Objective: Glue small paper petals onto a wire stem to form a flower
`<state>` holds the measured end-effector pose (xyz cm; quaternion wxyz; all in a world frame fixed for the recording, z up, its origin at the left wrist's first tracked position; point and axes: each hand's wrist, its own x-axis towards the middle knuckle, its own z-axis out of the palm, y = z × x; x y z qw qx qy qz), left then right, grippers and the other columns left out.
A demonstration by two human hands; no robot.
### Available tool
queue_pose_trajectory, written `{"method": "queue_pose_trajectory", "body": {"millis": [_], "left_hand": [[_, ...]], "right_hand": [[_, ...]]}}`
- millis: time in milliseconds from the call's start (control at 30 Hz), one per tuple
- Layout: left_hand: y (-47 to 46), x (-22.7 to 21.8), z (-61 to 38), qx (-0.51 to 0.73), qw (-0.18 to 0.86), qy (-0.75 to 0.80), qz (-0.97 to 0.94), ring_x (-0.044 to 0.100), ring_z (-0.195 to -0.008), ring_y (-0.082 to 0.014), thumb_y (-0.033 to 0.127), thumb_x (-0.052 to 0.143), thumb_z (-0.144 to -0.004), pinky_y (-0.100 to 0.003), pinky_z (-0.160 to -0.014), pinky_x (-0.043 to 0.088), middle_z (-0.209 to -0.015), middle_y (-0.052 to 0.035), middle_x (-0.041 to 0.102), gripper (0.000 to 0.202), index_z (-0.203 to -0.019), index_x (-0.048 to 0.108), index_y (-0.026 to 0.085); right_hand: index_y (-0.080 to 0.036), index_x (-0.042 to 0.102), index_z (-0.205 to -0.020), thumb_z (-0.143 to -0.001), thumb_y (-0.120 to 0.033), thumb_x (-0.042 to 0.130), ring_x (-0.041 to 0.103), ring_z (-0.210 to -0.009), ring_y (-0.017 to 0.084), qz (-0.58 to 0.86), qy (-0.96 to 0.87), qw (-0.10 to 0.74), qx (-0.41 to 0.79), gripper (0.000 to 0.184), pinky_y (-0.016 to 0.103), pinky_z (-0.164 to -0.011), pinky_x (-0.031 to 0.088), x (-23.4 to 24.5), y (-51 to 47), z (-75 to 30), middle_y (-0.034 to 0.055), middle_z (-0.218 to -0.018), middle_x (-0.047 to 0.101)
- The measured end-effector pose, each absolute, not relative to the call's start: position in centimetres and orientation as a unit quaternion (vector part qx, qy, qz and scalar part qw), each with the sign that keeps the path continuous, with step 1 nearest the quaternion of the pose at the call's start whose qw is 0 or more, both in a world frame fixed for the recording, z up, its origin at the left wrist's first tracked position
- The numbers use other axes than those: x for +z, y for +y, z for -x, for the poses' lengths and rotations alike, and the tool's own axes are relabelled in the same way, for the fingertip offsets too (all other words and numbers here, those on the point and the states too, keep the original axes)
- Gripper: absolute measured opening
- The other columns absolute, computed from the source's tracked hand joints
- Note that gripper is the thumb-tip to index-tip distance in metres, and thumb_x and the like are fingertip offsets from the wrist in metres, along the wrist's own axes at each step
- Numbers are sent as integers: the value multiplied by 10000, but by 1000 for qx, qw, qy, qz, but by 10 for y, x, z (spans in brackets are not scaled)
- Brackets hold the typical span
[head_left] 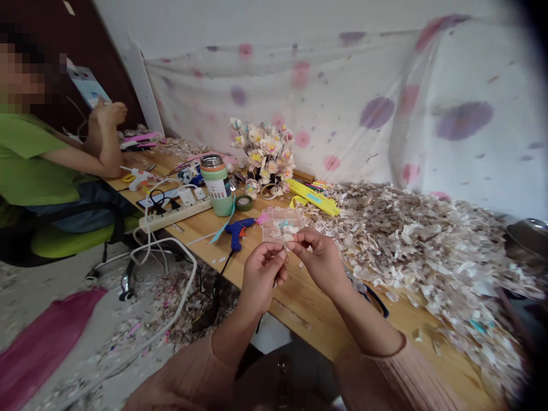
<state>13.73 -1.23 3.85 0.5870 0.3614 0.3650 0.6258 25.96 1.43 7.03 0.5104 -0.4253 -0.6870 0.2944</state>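
Both hands, left (262,268) and right (319,258), pinch a small petal (289,245) between fingertips; keep it above the box (280,224), pressure light.

Two glue guns counted: one blue glue gun (238,229) just beyond the left hand (261,273), one white glue gun (137,177) far left. One green tumbler (217,185), one tape roll (244,202), one clear box (281,226) directly beyond the right hand (319,258).

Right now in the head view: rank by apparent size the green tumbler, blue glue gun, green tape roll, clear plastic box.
Largest to smallest, as they look:
1. green tumbler
2. clear plastic box and blue glue gun: too alike to rank; the box is partly hidden behind the fingers.
3. green tape roll, though it sits slightly farther back.
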Motion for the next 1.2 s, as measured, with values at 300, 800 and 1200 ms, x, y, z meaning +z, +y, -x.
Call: {"method": "queue_pose_trajectory", "body": {"millis": [300,800,1200], "left_hand": [[-11,34,-136,616,586,365,-379,474,-439,-60,319,700,-729,-151,-358,309,-696,6,562,255,-845,541,157],[-11,33,-135,612,589,373,-372,439,-407,-50,329,729,-688,-151,-346,257,-686,-2,563,300,-837,547,143],[-8,29,-137,619,566,387,-384,408,-403,-37,348,693,-739,-138,-353,228,-652,-2,569,262,-818,553,142]], "right_hand": [[-182,597,-695,-788,-193,606,542,-705,171,439,-711,519,179,94,292,-661,409,66,13,-257,29,-706,595],[-179,615,-721,-813,-185,601,548,-737,196,446,-749,487,52,94,316,-686,420,66,13,-262,46,-730,617],[-180,595,-673,-791,-175,626,562,-698,183,469,-728,487,110,123,309,-660,413,70,13,-261,35,-696,620]]}}
